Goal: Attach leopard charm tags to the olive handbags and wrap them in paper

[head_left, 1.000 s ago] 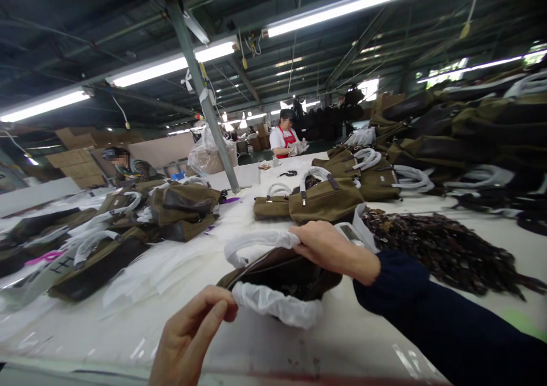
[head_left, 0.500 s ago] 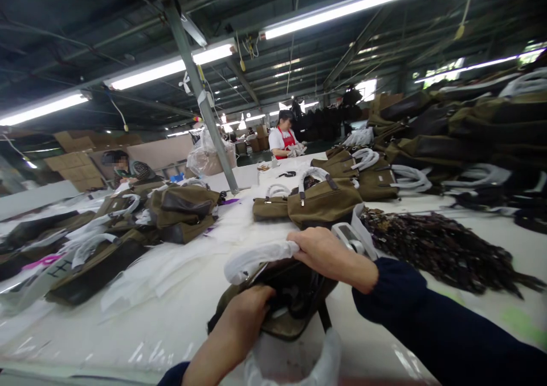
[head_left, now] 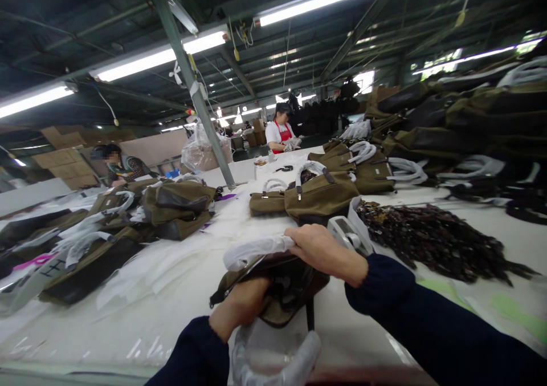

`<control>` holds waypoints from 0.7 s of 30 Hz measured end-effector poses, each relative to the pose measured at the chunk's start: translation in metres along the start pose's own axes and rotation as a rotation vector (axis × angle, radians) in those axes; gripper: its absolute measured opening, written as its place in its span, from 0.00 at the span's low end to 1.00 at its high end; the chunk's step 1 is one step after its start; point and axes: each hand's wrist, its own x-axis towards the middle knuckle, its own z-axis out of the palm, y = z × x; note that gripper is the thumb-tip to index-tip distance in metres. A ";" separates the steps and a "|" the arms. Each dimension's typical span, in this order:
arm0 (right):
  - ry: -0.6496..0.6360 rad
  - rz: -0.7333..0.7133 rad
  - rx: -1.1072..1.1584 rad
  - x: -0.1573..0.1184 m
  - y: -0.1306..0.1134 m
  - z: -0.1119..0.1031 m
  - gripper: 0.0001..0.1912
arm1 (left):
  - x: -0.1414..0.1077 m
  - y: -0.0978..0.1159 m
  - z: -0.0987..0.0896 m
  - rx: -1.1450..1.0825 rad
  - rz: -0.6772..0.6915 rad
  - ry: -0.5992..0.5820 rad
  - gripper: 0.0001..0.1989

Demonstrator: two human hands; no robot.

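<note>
Factory hall (head_left: 273,44), white worktable (head_left: 128,340), left hand (head_left: 239,306) gripping dark bag (head_left: 290,300), right hand (head_left: 325,252) seemingly clamping its white padding (head_left: 252,252)

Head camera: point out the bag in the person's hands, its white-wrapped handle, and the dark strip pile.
Bag (head_left: 282,306), head view, on its dark body.
White-wrapped handle (head_left: 252,252), head view, on the wrapping.
Dark strip pile (head_left: 431,240), head view, on its middle.
</note>
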 end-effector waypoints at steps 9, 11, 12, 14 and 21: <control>0.002 0.028 0.015 0.005 0.010 0.011 0.07 | -0.030 0.056 -0.029 -0.155 -0.059 0.145 0.08; 0.006 0.032 0.015 0.005 0.012 0.012 0.08 | -0.039 0.065 -0.029 -0.339 -0.114 0.061 0.09; 0.007 0.034 0.014 0.006 0.012 0.013 0.08 | -0.042 0.069 -0.028 -0.452 -0.140 0.001 0.09; 0.009 0.036 0.013 0.006 0.012 0.013 0.08 | -0.048 0.075 -0.028 -0.615 -0.150 -0.106 0.08; 0.000 0.031 0.008 0.009 0.005 0.009 0.09 | -0.033 0.085 -0.013 -0.869 -0.106 -0.570 0.10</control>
